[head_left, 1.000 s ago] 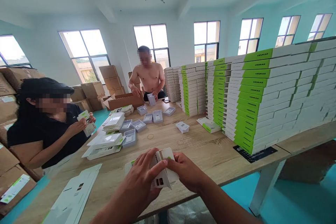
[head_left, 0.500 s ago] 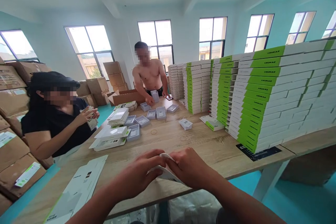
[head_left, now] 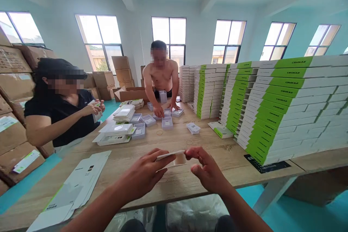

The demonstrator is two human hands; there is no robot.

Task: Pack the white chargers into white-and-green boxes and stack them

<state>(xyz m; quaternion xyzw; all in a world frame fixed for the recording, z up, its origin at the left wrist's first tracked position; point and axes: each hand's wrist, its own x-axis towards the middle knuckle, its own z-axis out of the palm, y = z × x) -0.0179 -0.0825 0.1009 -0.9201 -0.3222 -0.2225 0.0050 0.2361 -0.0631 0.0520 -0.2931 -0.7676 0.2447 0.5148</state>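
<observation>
A long wooden table fills the lower view, with brown corrugated cartons piled along the left and a tall wall of white-and-green boxes stacked on the right. Grey plastic trays sit mid-table near a shirtless co-worker, whose hands rest among them, while a second co-worker in a black shirt holds a white card at the table's left side. Flat die-cut paperboard blanks lie toward the front left. Just above the table's front part, a folded white paperboard box is held in the air between the person's hands, seen nearly edge-on. It looks light and fairly stiff but thin, likely to crease or dent under a hard squeeze, so its edges seem the best place to hold. The left hand closes over its left end, and the right hand pinches its right end between thumb and forefinger, the other fingers spread.
</observation>
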